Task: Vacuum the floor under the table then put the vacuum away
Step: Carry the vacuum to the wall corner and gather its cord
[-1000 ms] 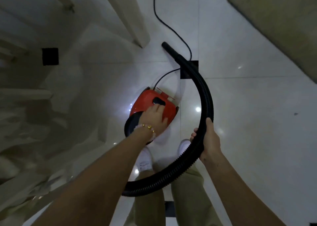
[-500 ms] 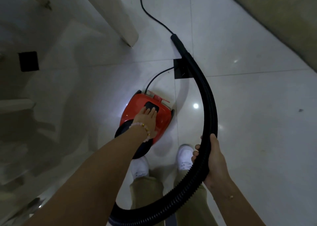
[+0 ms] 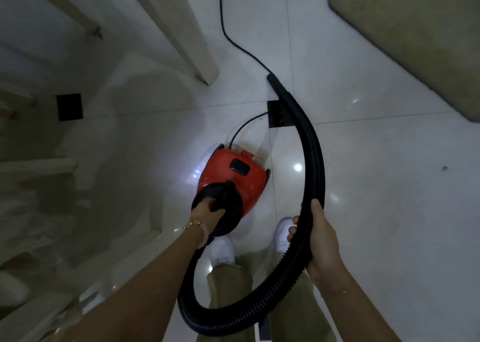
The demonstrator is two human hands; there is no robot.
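Observation:
A small red canister vacuum [image 3: 241,175] with a black front sits on the white tiled floor just ahead of my feet. My left hand [image 3: 207,211] is closed around the black handle [image 3: 223,196] at its near end. A black ribbed hose [image 3: 315,165] loops from the vacuum's front, past my legs and up to the right, ending in a plain black nozzle [image 3: 275,84] that points away. My right hand [image 3: 320,237] grips the hose partway along. A black power cord [image 3: 226,32] runs from the vacuum's far end toward the top of the view.
A pale table leg [image 3: 200,55] stands just beyond the vacuum on the left, with another leg [image 3: 85,27] farther left. A beige mat [image 3: 415,37] lies at the upper right. Dark square tile insets [image 3: 69,107] mark the floor. My white shoes [image 3: 281,235] stand behind the vacuum.
My left hand has slid back from the black button on the vacuum's red top and closed on the handle at its near end. My right hand keeps its hold on the hose.

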